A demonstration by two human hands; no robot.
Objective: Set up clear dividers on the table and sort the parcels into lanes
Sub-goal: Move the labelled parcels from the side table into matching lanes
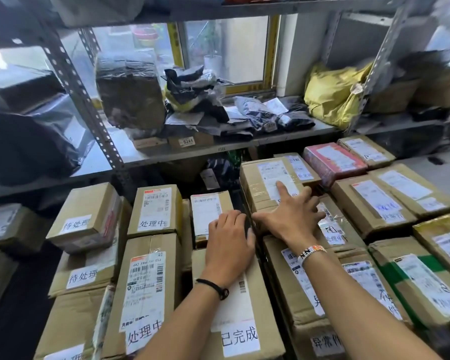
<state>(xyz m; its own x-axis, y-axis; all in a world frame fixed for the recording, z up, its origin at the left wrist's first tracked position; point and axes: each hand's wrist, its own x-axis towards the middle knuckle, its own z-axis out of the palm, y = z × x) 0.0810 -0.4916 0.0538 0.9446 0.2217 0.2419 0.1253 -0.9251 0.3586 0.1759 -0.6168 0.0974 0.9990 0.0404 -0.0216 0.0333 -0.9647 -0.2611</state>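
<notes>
Head view: labelled cardboard parcels [151, 268] in rows

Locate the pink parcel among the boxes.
Head view, right of centre at the back: the pink parcel sits before the shelf, between the taped box under the right hand and a smaller brown box.

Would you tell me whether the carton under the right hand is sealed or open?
Sealed. The carton has flat flaps under clear tape, where the right hand rests.
</notes>
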